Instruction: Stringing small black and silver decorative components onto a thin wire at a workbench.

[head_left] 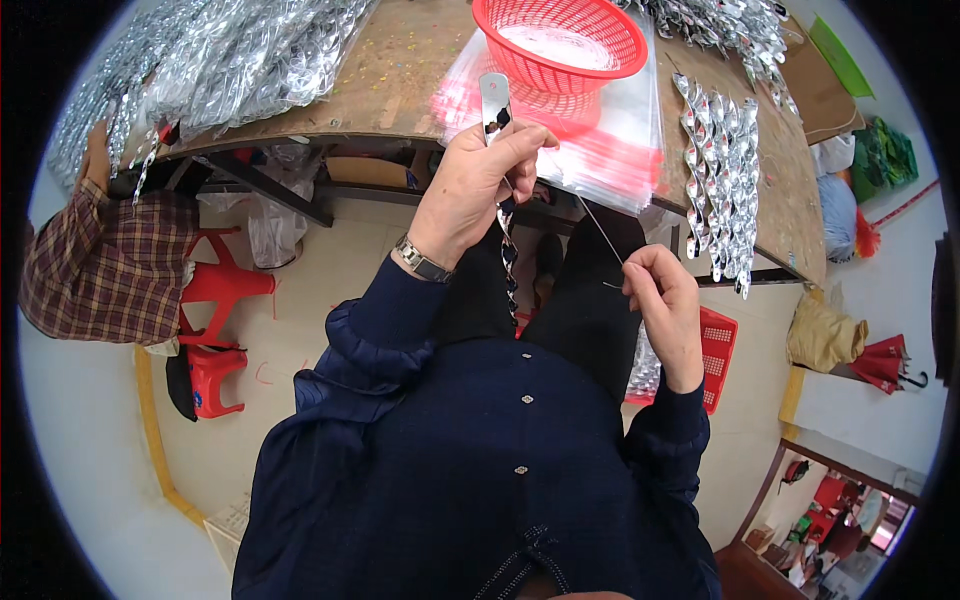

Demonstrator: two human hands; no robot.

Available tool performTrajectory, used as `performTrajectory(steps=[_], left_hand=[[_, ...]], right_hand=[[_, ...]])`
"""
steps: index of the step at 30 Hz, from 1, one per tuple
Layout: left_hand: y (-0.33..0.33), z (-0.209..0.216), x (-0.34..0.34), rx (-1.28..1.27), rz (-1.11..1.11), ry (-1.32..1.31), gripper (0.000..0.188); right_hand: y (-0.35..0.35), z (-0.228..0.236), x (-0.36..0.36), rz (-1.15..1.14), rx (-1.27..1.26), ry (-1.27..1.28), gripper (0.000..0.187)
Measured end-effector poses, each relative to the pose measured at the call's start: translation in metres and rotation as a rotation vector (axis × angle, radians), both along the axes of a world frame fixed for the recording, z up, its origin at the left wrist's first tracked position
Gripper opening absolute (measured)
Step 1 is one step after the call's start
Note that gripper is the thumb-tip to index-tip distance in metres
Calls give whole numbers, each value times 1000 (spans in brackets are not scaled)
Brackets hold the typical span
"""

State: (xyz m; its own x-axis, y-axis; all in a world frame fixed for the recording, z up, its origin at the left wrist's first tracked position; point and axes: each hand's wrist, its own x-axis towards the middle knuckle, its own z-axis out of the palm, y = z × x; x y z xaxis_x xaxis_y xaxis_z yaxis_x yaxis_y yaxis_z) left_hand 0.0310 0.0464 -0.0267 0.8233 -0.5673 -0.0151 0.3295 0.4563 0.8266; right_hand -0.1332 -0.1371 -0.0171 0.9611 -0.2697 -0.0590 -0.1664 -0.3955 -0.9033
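My left hand (480,180), with a metal watch at its wrist, pinches a shiny silver twisted strip (495,103). The strip's flat rounded end sticks up above the fingers, and its twisted length hangs below the hand over my lap. A thin string (603,232) runs from beside the left fingers to my right hand (664,308). There the thumb and forefinger are closed on it, and a short end pokes out to the left. Both hands are held above my lap, in front of the table edge. Part of the strip is hidden behind the left hand.
A red plastic basket (560,50) stands on stacked clear and red plastic bags (600,165). Silver twisted strips (722,180) hang over the table's right edge; more are heaped at left. Another person in a plaid shirt (105,265) sits at left beside red stools (215,375).
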Motion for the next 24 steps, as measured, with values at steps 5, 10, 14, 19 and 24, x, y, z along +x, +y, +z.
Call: performTrajectory(steps=[5, 10, 14, 19, 24], left_hand=[[3, 8, -10, 79, -22, -44, 21], [-1, 12, -25, 221, -51, -221, 15], [-9, 14, -39, 245, -116, -260, 14], [-9, 15, -45, 239, -160, -282, 15], [-9, 10, -48, 251, -159, -234, 17]], right_hand=[[-4, -4, 0, 23, -67, 45, 8], [11, 13, 10, -22, 51, -107, 18], [30, 18, 23, 21, 481, -238, 30], [40, 6, 37, 32, 630, -236, 26], [39, -3, 39, 45, 636, -162, 16]])
